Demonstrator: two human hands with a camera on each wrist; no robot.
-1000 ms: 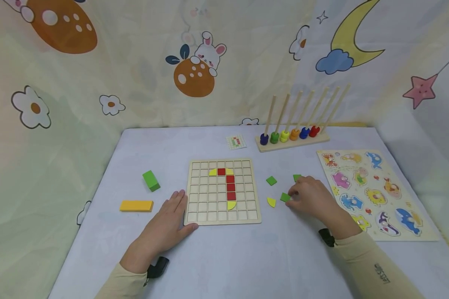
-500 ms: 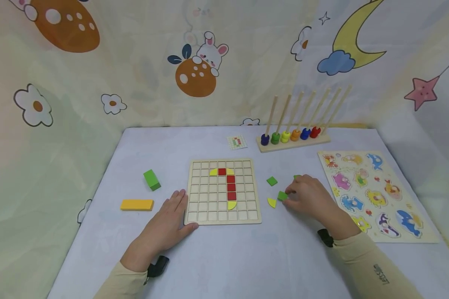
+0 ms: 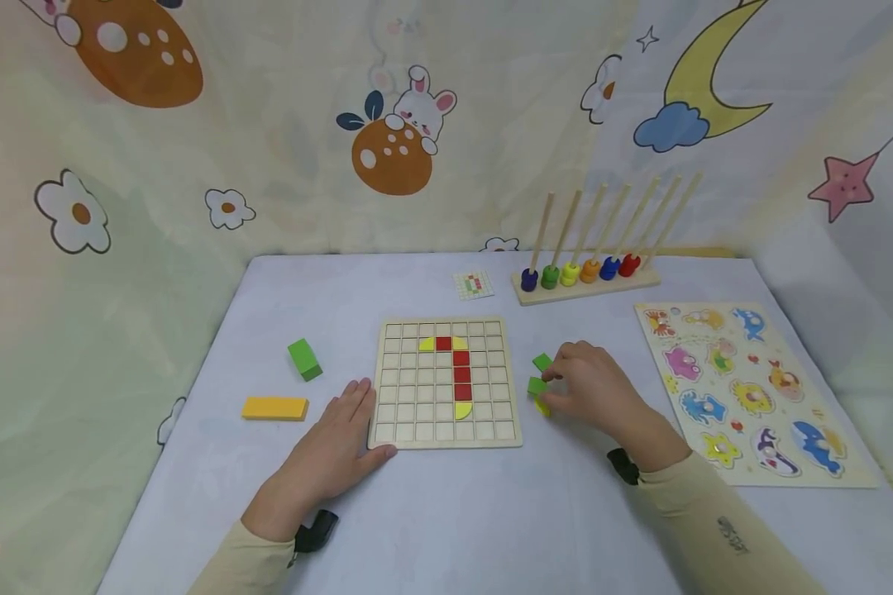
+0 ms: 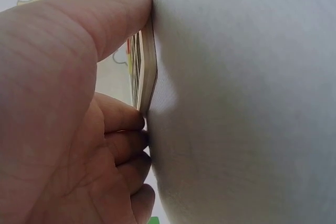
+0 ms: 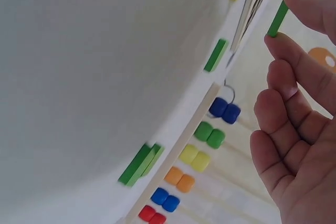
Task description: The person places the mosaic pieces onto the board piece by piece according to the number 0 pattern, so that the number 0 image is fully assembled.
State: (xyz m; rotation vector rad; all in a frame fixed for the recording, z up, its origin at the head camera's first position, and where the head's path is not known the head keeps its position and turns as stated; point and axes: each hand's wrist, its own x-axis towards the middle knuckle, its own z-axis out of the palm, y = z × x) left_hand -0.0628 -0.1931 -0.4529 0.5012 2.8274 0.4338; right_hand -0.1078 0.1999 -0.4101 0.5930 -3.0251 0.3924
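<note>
- The grid board (image 3: 403,410) sits near the middle of the worktop (image 3: 491,521), bearing seven small pieces: four red squares (image 3: 462,374) and three curved yellow pieces (image 3: 463,410), set in a hooked line across and then down.
- No green shows on that board, while the small card (image 3: 473,285) beyond it carries red and green marks, so the figure looks only part-built.
- The right hand (image 3: 595,388) pinches a green tile (image 3: 537,386) between thumb and finger, just off the board's right edge; it seems lifted clear of the worktop.
- The left hand (image 3: 323,459) lies outstretched at the board's left edge, thumb against the near corner, grasping nothing.
- Left off the board, a loose green tile (image 3: 542,362) lies just past the right fingertips and a loose yellow piece (image 3: 542,407) is partly covered by that hand. The right wrist view shows two further green pieces (image 5: 134,165).
- Leftward on the white worktop are a green block (image 3: 304,359) and a yellow block (image 3: 274,408), apart.
- An animal puzzle (image 3: 777,335) lies at the right; a bead rack (image 3: 588,288) stands at the back.
- Pale cloth (image 3: 283,99) printed with flowers (image 3: 80,213) and a moon (image 3: 689,74) hangs behind and at both sides.
</note>
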